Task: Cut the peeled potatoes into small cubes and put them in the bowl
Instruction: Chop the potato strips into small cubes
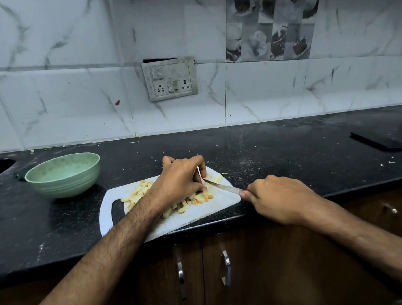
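Your left hand (178,181) curls its fingers down over the potato pieces (182,205) on the cutting board (212,210), pinning them. Your right hand (274,197) grips the knife (222,186), its blade just beside your left fingertips. Tuck those fingertips back and cut short, even strokes. The green bowl (63,174) waits well left of your fingers, apparently holding no potato yet.

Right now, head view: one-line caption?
Left hand steadies potato pieces on cutting board; right hand holds knife; green bowl beside.
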The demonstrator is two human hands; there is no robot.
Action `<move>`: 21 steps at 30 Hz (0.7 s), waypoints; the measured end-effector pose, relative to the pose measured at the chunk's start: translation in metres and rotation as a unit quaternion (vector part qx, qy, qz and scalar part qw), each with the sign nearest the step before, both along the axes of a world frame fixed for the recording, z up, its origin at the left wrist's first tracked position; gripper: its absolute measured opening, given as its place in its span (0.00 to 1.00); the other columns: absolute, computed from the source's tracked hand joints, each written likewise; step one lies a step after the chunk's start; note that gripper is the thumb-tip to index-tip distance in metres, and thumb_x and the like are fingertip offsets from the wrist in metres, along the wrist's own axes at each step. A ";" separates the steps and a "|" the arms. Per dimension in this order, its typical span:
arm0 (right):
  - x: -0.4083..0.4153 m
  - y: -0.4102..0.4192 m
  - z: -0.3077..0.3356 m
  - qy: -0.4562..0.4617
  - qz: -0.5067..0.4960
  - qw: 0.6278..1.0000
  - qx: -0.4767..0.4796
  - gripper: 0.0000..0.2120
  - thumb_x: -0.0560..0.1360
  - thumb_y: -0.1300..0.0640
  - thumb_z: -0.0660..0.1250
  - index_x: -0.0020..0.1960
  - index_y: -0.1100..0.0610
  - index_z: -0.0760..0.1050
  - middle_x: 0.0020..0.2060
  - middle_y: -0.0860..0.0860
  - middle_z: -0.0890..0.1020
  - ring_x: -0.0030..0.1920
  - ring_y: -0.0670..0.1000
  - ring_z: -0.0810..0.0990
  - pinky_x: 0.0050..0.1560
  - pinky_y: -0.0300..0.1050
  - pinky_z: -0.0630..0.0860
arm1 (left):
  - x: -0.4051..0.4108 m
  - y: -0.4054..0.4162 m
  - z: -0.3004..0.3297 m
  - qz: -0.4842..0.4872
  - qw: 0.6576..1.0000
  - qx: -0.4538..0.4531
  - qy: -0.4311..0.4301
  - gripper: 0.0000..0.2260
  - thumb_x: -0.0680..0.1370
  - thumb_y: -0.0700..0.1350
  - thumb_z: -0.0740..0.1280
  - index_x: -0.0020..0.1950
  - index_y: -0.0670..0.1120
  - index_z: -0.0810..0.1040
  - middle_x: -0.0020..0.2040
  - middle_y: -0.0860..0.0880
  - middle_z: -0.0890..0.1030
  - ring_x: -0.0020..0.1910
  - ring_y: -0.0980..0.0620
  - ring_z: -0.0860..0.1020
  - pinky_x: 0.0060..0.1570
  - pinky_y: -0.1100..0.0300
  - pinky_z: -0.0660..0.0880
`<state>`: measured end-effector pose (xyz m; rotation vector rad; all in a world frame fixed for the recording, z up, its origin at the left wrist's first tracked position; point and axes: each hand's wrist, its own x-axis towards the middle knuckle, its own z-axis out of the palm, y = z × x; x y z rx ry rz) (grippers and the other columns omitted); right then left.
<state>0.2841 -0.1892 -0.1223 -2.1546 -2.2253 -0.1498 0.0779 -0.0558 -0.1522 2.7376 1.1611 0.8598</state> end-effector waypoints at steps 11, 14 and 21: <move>-0.007 0.004 0.002 0.008 -0.003 0.998 -0.058 0.15 0.83 0.42 0.52 0.49 0.49 0.71 0.54 0.53 0.80 0.52 0.57 0.78 0.47 0.50 0.69 | 0.000 0.001 0.002 0.013 0.998 0.044 0.047 0.18 0.73 0.52 0.77 0.57 0.57 0.74 0.41 0.61 0.81 0.50 0.62 0.73 0.61 0.52 0.57; -0.010 -0.001 0.001 -0.044 0.016 0.998 -0.030 0.18 0.83 0.43 0.51 0.55 0.52 0.74 0.53 0.53 0.80 0.53 0.57 0.79 0.47 0.50 0.70 | 0.001 -0.001 0.006 0.005 0.993 0.072 0.099 0.17 0.75 0.52 0.75 0.62 0.61 0.77 0.52 0.63 0.78 0.55 0.60 0.69 0.58 0.52 0.56; -0.007 -0.009 0.004 -0.139 0.056 0.988 0.033 0.20 0.84 0.43 0.48 0.54 0.52 0.75 0.52 0.53 0.81 0.52 0.58 0.81 0.43 0.49 0.69 | 0.002 0.009 0.004 -0.086 0.980 0.058 0.171 0.13 0.80 0.42 0.70 0.57 0.60 0.83 0.56 0.64 0.78 0.57 0.66 0.71 0.51 0.54 0.55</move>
